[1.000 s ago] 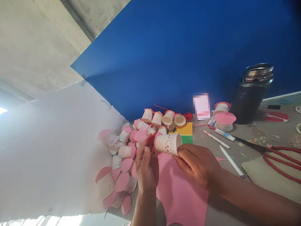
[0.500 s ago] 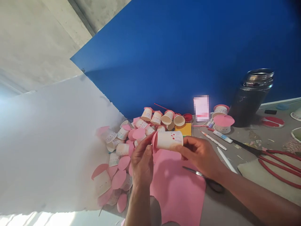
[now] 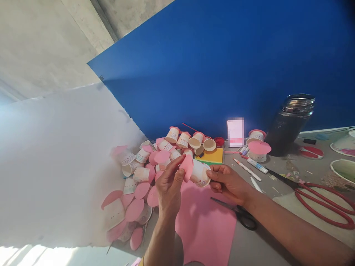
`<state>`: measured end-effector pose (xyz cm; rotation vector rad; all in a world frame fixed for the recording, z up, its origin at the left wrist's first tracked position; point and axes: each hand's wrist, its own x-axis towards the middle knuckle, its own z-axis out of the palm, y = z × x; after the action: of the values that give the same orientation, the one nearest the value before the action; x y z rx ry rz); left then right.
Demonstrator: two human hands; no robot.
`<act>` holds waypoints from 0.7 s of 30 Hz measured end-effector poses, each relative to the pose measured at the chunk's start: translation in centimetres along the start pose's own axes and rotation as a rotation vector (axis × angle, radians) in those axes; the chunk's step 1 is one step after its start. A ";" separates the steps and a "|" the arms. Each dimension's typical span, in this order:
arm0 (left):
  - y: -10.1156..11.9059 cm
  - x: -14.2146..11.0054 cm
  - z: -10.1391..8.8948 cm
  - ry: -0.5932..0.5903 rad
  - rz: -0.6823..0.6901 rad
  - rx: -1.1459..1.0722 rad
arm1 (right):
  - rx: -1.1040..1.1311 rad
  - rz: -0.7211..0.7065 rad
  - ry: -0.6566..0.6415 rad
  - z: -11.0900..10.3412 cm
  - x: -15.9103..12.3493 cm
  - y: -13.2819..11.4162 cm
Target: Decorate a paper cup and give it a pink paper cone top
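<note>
Between my two hands a decorated paper cup [image 3: 199, 173] is held on its side above a pink sheet [image 3: 203, 225]. A pink paper disc [image 3: 187, 168] covers the cup's left end. My left hand [image 3: 170, 181] pinches the disc's edge between thumb and fingers. At the other end, my right hand [image 3: 226, 183] grips the cup's rim, its thumb on the outside. Small red and purple marks show on the cup wall. Below my right hand lie small scissors [image 3: 245, 218] with dark handles, partly over the pink sheet.
A heap of similar cups with pink discs [image 3: 142, 173] fills the left side against a white panel [image 3: 55, 166]. To the right are markers [image 3: 246, 170], large red-handled scissors [image 3: 324, 203], a dark flask [image 3: 288, 125] and a green-lined cup [image 3: 344, 170]. A blue panel [image 3: 222, 66] stands behind.
The cup has turned so its pink disc faces me more and its rim end has tipped downward. My right hand has moved slightly left and down with it. The camera view has shifted a little.
</note>
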<state>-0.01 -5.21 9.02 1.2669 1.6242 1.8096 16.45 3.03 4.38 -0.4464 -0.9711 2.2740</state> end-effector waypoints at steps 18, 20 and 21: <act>0.0 0.4 -1.4 -0.324 0.524 0.285 | -0.003 -0.021 -0.157 -0.9 0.2 0.2; 0.0 0.5 -1.5 -0.352 0.573 0.293 | 0.020 -0.004 -0.176 -1.2 0.2 0.3; 0.0 0.6 -1.6 -0.372 0.582 0.285 | 0.035 0.005 -0.185 -1.4 0.2 0.4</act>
<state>-1.61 -5.69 9.38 2.2377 1.4246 1.5147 16.85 3.68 3.16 -0.2257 -1.0187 2.3646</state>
